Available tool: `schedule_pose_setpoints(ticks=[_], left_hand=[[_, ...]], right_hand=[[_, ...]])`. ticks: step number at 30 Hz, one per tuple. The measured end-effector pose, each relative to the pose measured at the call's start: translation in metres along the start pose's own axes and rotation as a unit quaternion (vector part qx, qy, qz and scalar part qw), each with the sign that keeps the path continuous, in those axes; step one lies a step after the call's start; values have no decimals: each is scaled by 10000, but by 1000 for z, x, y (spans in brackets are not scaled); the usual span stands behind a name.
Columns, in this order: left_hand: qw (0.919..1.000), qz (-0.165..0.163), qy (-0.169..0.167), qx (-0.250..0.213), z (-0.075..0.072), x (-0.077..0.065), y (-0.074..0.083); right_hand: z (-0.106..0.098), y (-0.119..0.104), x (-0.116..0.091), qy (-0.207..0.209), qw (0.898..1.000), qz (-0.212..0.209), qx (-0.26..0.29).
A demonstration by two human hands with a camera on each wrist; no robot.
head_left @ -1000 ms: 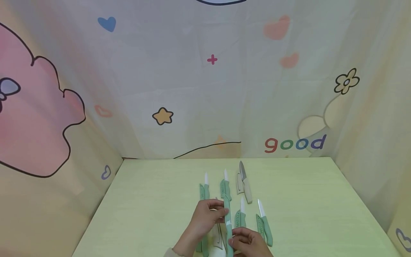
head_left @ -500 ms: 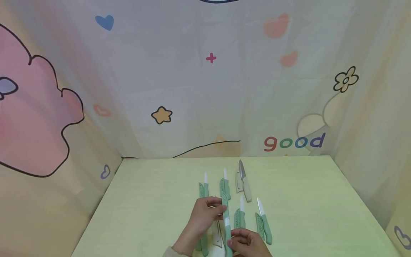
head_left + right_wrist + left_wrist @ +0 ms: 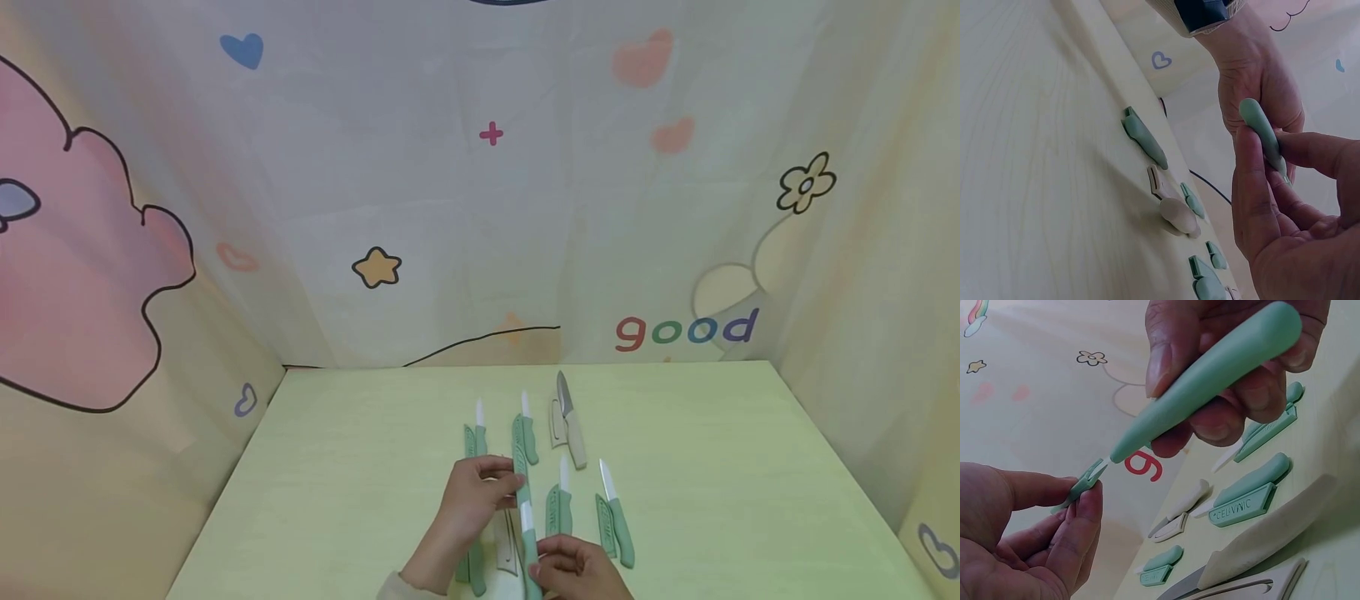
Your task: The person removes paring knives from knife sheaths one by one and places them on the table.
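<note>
My left hand (image 3: 476, 496) pinches a green knife sheath (image 3: 1088, 481) between thumb and fingers. In my right hand (image 3: 577, 571) is the green handle (image 3: 1210, 375) of a paring knife, gripped by thumb and fingertips. Between handle and sheath a stretch of white blade (image 3: 527, 515) shows; its tip is hidden inside the sheath. Knife and sheath are held in one line above the table, sheath end pointing away from me. Below them lies a beige sheath (image 3: 506, 546) beside a larger beige-handled knife (image 3: 1260, 537), mostly covered in the head view.
Several green knives lie bare-bladed beside their sheaths, among them one at the right (image 3: 621, 533) and one at the back (image 3: 529, 442). A beige knife (image 3: 575, 437) with a grey blade lies behind. A printed curtain (image 3: 450, 183) stands along the table's (image 3: 337, 500) back.
The white stretch of blade between sheath and handle has grown longer as the two parted. Both hands otherwise keep their grips, and the head view has shifted slightly.
</note>
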State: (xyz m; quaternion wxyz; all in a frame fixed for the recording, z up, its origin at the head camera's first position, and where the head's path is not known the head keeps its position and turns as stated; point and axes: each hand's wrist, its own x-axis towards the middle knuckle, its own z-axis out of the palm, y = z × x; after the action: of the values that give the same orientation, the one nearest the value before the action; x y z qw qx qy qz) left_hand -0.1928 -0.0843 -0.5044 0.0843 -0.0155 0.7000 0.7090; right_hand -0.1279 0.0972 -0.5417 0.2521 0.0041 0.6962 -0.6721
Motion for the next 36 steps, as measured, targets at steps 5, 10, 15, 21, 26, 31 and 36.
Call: schedule_pose_setpoints(ticks=[5,10,15,21,26,31,36], left_hand=[[9999,68,37,-93,-3,4,-4],[9998,83,14,-152,-5,4,-5],[9999,55,60,-80,-5,4,-2],[9997,131,173,122,-6,-8,21],[9995,173,245,1,-9,-6,20],[9993,185,290,-168,-15,5,-2],[9994,75,259,-208,-17,6,-9]], right_hand=[[1,3,1,-34,9999,-124,13],[1,5,1,-45,9998,-202,-6],[2,3,-1,-9,9999,-136,-62],[2,4,-4,-223,9997,9,37],[0,8,-3,-403,9990,-118,143],[-3,11,-2,-414,9988,-140,204],[-4,10,-3,-158,9997,-34,204]])
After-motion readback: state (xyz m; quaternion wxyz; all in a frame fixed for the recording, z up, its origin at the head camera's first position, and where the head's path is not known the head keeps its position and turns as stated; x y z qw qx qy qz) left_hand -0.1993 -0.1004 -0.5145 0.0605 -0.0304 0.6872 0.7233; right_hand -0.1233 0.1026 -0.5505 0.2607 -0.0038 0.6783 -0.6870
